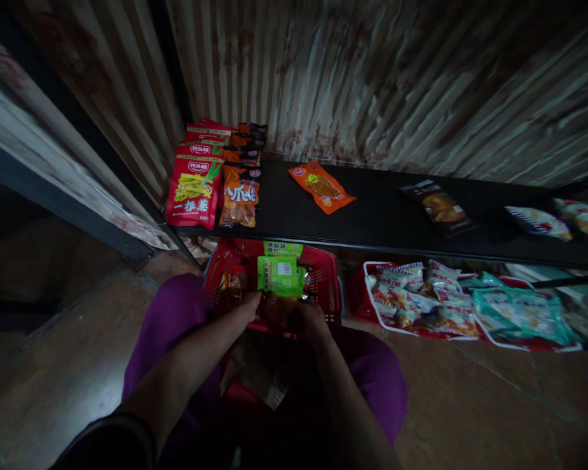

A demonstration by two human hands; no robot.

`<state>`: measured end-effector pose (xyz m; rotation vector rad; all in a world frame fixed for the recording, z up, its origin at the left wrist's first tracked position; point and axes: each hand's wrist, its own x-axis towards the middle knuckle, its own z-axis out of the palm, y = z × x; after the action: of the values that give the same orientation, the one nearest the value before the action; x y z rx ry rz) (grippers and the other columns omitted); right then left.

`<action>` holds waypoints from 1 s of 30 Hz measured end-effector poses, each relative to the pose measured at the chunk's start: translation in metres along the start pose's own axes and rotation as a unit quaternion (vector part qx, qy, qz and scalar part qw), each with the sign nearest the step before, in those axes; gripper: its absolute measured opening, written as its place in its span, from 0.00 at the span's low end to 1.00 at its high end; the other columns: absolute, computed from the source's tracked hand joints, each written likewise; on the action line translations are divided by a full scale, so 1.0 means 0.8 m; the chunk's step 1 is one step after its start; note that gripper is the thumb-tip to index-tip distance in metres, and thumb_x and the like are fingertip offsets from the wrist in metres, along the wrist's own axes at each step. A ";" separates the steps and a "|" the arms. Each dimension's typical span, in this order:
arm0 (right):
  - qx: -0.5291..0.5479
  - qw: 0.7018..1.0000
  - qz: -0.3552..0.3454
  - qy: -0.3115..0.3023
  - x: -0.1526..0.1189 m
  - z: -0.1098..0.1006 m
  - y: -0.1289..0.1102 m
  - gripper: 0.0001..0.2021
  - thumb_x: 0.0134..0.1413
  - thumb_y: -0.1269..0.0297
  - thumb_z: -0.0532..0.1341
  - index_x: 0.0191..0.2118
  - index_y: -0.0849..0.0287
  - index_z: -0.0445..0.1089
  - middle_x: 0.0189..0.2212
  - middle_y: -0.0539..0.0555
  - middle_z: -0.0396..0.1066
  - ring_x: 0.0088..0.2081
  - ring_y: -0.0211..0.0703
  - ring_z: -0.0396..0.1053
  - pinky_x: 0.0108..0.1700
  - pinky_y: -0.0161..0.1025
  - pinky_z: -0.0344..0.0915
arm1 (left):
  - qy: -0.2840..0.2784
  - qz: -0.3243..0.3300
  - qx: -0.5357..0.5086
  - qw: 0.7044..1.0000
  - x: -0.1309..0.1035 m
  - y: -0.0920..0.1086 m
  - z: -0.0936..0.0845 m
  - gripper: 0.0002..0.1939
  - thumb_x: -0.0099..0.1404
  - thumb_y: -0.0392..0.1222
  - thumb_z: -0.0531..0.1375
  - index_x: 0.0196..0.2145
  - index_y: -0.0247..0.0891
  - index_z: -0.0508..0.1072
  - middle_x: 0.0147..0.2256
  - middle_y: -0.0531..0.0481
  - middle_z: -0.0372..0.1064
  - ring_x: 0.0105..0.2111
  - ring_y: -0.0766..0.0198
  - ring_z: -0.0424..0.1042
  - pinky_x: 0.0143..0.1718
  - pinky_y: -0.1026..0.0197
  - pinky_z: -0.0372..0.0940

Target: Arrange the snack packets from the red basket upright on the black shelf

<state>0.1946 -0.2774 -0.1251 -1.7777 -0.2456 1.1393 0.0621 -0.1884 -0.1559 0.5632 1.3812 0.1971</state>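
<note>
A green snack packet point(277, 274) with a small white label stands tilted over the red basket point(334, 277) between my knees. Along its lower left edge, my left hand point(251, 307) is closed on it, the thumb side showing. At the lower right, my right hand point(312, 318) closes on the same packet; its fingers are dark and partly hidden. The packet's lower part looks brownish and blurred. Behind it lies another green packet point(283, 249), and small orange-red packets point(234, 281) are at the basket's left.
Above the basket runs a black shelf point(279, 219) with red packets point(195, 189), orange-brown packets point(240, 196), an orange packet point(322, 187) and a brown packet point(440, 205). To the right, a red basket with a white rim point(372, 294) holds white packets; teal packets point(519, 313) fill another.
</note>
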 end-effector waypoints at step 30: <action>0.170 0.963 0.004 -0.211 -0.090 -0.012 -0.020 0.18 0.26 0.63 0.76 0.30 0.55 0.75 0.30 0.48 0.78 0.31 0.37 0.74 0.35 0.32 0.69 | 0.012 0.419 0.034 0.907 -0.155 0.102 -0.064 0.07 0.53 0.43 0.62 0.26 0.38 0.76 0.25 0.52 0.72 0.27 0.65 0.67 0.30 0.65 0.60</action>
<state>0.1684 -0.3186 -0.0691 -1.2269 -0.2752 1.4642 0.0037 -0.1611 -0.0122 1.1974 1.0948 0.8531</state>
